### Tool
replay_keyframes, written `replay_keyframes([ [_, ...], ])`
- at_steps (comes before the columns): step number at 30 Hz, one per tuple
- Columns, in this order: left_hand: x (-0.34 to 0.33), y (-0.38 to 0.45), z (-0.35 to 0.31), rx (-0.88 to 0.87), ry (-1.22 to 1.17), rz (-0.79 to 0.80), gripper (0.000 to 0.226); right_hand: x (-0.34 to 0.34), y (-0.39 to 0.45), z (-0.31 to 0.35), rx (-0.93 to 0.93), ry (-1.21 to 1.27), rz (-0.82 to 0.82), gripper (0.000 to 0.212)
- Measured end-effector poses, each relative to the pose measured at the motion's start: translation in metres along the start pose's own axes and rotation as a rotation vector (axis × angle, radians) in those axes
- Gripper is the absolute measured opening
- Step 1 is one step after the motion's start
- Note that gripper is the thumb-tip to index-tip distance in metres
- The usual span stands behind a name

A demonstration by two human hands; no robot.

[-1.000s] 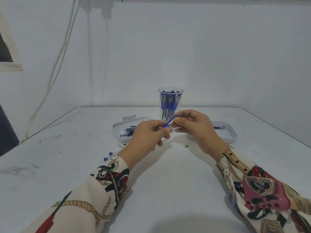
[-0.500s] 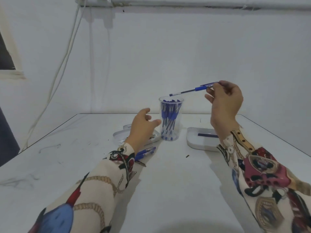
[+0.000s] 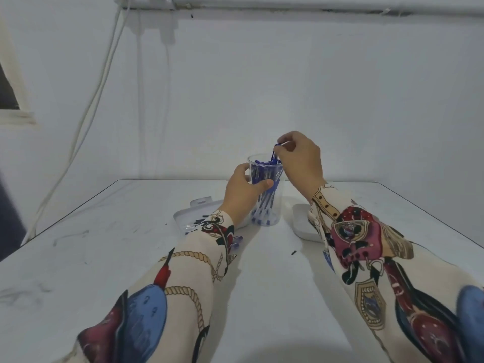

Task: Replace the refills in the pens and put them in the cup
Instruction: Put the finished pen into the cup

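Left hand [image 3: 245, 191] grips the cup [image 3: 272, 205] — right hand [image 3: 301, 159] pinches a pen [image 3: 274, 154] at its rim.

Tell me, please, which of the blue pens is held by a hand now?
The pen pinched by the right hand above the cup. It sticks up past the rim; the others stand loose inside. The left hand grips the cup only.

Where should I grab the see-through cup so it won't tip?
Probably round the middle of the cup, from the side. It is tall, narrow and upright, packed with pens sticking up to the rim, so the top is blocked. The left hand wraps it that way, while the right hand pinches a pen above.
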State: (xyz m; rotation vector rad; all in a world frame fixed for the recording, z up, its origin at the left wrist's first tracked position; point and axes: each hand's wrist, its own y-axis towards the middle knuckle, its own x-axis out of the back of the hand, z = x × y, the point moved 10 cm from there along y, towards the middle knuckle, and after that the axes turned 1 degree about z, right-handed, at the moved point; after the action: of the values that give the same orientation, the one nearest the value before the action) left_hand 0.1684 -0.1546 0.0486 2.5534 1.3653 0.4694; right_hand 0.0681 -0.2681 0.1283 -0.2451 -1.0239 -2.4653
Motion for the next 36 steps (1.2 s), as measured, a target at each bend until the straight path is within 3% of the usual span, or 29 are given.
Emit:
replay_keyframes([
  [4,0.001,0.0,-0.001,-0.021,0.009,-0.003,0.055,-0.012,0.0,-0.001,0.055,-0.291,0.049,0.02],
  [10,0.001,0.001,-0.007,0.002,0.06,0.033,0.052,-0.009,-0.005,0.003,0.139,-0.502,0.041,0.045],
  [14,0.008,-0.007,-0.004,0.085,0.133,0.064,0.075,0.002,-0.02,0.01,0.169,-0.377,0.035,0.035],
  [16,0.017,-0.014,-0.005,0.093,0.172,0.059,0.075,0.009,-0.034,0.012,0.188,-0.282,0.021,0.03],
  [20,0.035,-0.034,-0.008,0.07,0.247,0.084,0.051,0.017,-0.065,0.009,0.217,-0.147,0.031,0.024],
  [24,0.047,-0.056,-0.001,0.066,0.341,0.152,0.028,0.006,-0.096,-0.004,0.18,-0.152,0.212,0.024],
  [29,0.052,-0.078,0.01,0.038,0.565,0.196,0.017,-0.006,-0.131,-0.019,0.089,-0.186,0.401,0.025],
  [32,0.049,-0.088,0.019,0.058,0.633,0.221,0.012,-0.006,-0.144,-0.03,-0.024,-0.139,0.425,0.026],
  [36,0.046,-0.095,0.022,-0.044,0.878,0.202,0.011,-0.003,-0.151,-0.033,-0.064,-0.143,0.428,0.028],
])
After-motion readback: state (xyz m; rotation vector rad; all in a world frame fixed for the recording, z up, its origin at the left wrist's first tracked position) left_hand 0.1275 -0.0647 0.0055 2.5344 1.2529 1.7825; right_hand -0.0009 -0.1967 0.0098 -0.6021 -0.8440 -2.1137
